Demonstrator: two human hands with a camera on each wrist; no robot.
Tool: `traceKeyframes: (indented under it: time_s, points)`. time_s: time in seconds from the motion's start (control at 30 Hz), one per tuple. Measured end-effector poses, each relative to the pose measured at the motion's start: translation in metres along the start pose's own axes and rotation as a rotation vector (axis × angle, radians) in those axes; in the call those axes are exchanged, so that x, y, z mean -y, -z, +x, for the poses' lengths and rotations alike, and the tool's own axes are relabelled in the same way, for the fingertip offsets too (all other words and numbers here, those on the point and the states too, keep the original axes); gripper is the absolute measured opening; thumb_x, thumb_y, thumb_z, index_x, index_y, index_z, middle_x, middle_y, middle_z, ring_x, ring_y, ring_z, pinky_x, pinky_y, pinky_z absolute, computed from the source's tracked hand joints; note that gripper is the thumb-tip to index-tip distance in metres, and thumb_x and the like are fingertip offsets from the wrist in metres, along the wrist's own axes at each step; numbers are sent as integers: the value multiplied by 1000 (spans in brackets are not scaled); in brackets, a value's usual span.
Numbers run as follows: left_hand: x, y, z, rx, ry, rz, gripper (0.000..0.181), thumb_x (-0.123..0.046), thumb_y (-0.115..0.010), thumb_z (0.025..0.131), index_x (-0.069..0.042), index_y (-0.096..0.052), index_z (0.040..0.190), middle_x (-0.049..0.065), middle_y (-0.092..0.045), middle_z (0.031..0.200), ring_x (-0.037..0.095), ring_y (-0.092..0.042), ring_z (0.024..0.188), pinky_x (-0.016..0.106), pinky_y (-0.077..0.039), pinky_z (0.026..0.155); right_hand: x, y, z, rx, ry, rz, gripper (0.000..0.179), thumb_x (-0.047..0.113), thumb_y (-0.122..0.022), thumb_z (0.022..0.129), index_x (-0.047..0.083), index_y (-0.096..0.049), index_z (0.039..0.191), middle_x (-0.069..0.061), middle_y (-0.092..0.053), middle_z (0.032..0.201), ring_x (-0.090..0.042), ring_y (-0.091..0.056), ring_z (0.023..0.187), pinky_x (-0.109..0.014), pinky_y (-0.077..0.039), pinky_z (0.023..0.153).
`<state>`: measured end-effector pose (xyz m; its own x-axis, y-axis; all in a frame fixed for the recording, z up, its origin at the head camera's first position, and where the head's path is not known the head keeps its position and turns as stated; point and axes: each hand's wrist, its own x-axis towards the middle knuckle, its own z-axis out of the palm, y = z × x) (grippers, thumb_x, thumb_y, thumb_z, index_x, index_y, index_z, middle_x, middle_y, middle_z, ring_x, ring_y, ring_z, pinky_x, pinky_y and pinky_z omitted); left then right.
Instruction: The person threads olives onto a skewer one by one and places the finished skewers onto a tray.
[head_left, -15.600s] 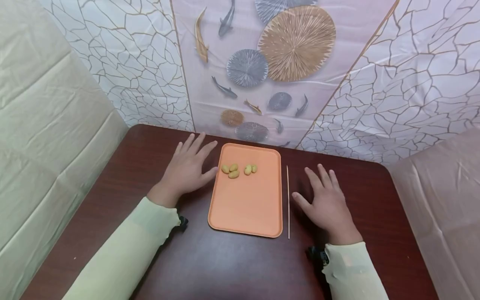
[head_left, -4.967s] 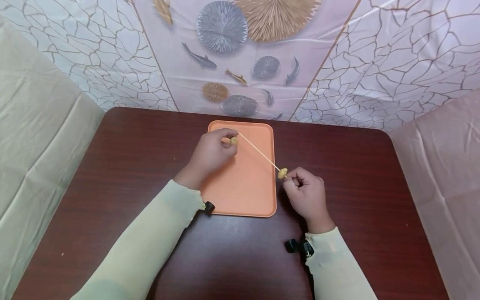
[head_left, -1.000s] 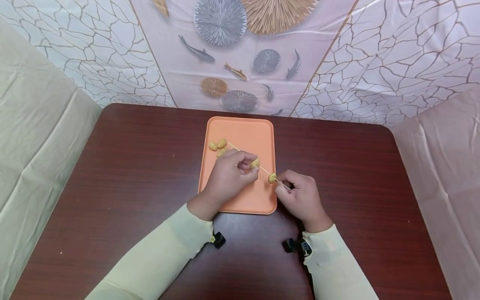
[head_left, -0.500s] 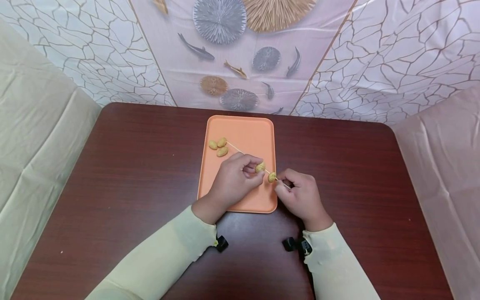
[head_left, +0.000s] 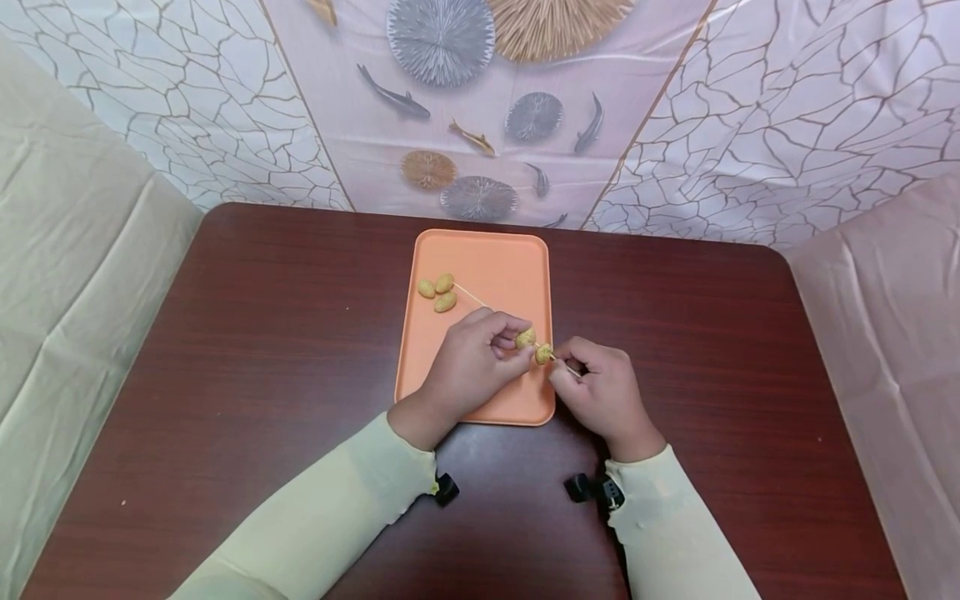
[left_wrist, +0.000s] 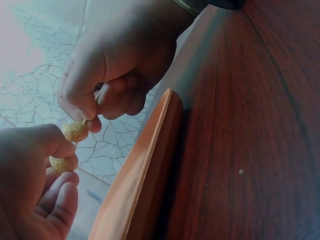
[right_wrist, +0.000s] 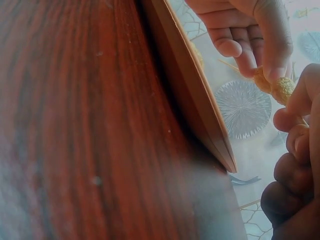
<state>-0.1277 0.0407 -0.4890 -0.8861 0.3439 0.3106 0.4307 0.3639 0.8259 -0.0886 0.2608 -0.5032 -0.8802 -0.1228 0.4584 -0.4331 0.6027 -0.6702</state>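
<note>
Above the orange tray [head_left: 480, 250] both hands work on a thin wooden skewer [head_left: 471, 294]. My right hand [head_left: 603, 392] pinches the skewer near one end, with fingers curled. Just beyond those fingertips a wrinkled yellow oval piece [head_left: 543, 354] is threaded on it. Between thumb and fingers my left hand [head_left: 480, 358] pinches a second yellow piece [left_wrist: 63, 164], also on the skewer and close beside the first. In the right wrist view the two pieces sit almost against each other. The skewer's far end reaches past the left hand over the tray.
Three loose yellow pieces [head_left: 445, 302] lie at the tray's left side, near the skewer's far end. The tray rests on a dark red-brown wooden table [head_left: 300, 333]. Behind the table hangs a patterned cloth [head_left: 525, 183]; plain pale cloths flank it.
My left hand has slid its yellow piece along the skewer toward the right hand, narrowing the gap to the first piece. My right hand has stayed in place. Earlier, the skewer lay beside the tray.
</note>
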Motion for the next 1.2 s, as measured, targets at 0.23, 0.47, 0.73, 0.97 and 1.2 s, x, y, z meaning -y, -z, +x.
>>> traceKeyframes:
  time_s: [0.23,0.47,0.73,0.97,1.2]
  points:
    - [2,-1,1,-1,-22,23,29,-11,-92,93,-9,-84,121,4,-74,104,13,-77,93,23,-67,83,-1,0,0,1,-5,-2,16,2,-72,90,15,-75,82,8,-52,64,-2,-40,53,-19,-32,50]
    - [3,3,5,-3,-109,87,31,-14,-91,95,-10,-83,124,3,-72,104,14,-72,94,24,-64,86,-6,3,2,-16,-103,28,16,1,-74,92,14,-79,84,7,-49,61,-3,-38,50,-19,-32,49]
    - [10,34,18,-30,-36,218,35,-18,-86,98,-12,-82,132,10,-71,114,21,-70,99,36,-63,87,-9,9,4,-103,-292,93,15,-2,-75,91,9,-82,84,5,-50,61,-3,-43,54,-17,-34,52]
    - [24,59,27,24,151,418,44,-20,-84,97,-14,-77,140,8,-64,116,26,-59,95,42,-56,86,-11,11,5,-124,-337,169,14,-4,-74,91,6,-83,86,2,-51,61,-3,-44,54,-17,-35,51]
    - [31,63,28,98,278,565,42,-17,-78,99,-11,-74,140,11,-63,118,31,-62,100,46,-58,94,-16,11,4,-121,-357,190,14,-5,-73,92,3,-82,85,9,-51,59,-2,-45,53,-18,-36,51]
